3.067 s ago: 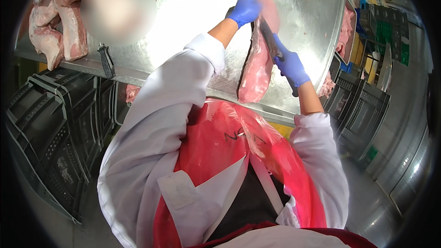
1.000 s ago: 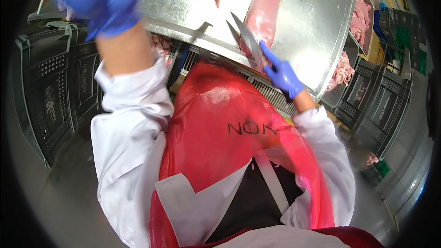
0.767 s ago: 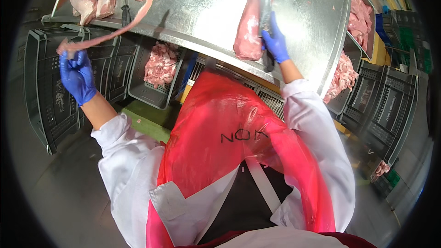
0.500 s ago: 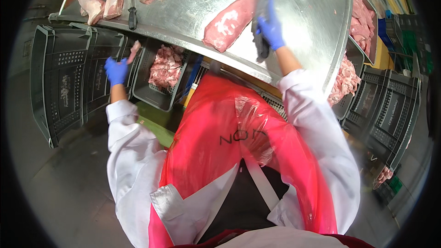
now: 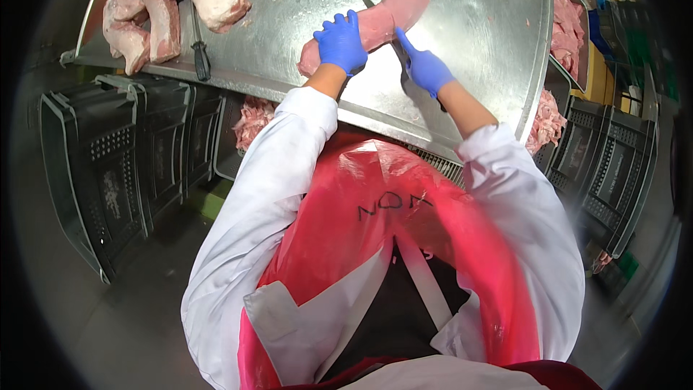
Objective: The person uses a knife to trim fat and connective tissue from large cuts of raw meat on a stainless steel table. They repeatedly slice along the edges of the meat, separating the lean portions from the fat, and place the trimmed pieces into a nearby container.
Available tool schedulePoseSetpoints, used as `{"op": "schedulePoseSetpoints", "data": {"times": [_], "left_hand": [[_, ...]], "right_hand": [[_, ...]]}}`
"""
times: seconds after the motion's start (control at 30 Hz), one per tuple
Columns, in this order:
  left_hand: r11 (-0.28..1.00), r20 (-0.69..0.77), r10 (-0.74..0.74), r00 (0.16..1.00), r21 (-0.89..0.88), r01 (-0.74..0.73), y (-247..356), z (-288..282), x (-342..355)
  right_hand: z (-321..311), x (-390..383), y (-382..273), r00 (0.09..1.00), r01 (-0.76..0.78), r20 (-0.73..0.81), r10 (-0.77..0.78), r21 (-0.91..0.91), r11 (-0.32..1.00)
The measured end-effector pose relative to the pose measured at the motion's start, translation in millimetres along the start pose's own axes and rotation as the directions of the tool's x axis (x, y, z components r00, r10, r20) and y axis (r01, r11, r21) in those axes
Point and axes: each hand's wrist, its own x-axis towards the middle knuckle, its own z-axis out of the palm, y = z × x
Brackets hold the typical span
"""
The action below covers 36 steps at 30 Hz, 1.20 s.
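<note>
A long pink cut of pork loin (image 5: 375, 27) lies slantwise on the steel table (image 5: 289, 18). My gloved left hand (image 5: 343, 43) grips its near-left end, fingers wrapped over the top. In my gloved right hand (image 5: 427, 71) is a knife (image 5: 400, 50), index finger stretched forward along it. The blade crosses the loin from the right, and its tip shows past the far side. The middle of the blade is hidden by the meat, so I cannot tell whether it lies under or in it. Most of the handle is covered by my hand.
Several pale meat pieces (image 5: 164, 25) are piled at the table's far left, beside a second dark-handled tool (image 5: 201, 61). Grey crates (image 5: 108, 173) stand below left, one holding trimmings (image 5: 254, 121). On the right are a tray of meat (image 5: 567, 32), more trimmings (image 5: 546, 121) and stacked crates (image 5: 599, 166).
My left hand has come from beside the left crates up onto the loin; the small meat strip it held is gone from it. The knife has turned and now crosses the loin.
</note>
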Motion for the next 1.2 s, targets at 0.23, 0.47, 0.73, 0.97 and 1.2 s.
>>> {"op": "schedulePoseSetpoints", "data": {"times": [0.23,0.47,0.73,0.97,1.2], "left_hand": [[0.644,0.267,0.078,0.96,-0.748,0.156,-127.0,-42.7,117.8],[-0.275,0.283,0.406,0.869,-0.869,0.411,-30.3,-91.4,97.3],[0.093,-0.296,0.295,0.908,-0.937,-0.336,277.0,-210.6,148.4],[0.979,-0.057,0.051,0.997,-0.195,-0.061,155.5,-15.2,144.1],[0.514,0.137,0.193,0.972,-0.858,0.018,66.8,14.3,141.9]], "right_hand": [[34.8,-53.9,11.6,0.999,0.026,-0.024,-0.021,0.21,0.977],[78.3,-160.4,71.3,0.895,0.173,-0.427,0.131,0.601,0.78],[27.7,-208.4,132.5,0.87,0.007,-0.304,0.389,0.796,0.605],[101.5,-285.6,219.2,0.697,0.056,-0.49,0.524,0.766,0.641],[114.7,-327.5,261.8,0.672,-0.028,-0.41,0.617,0.818,0.574]]}}
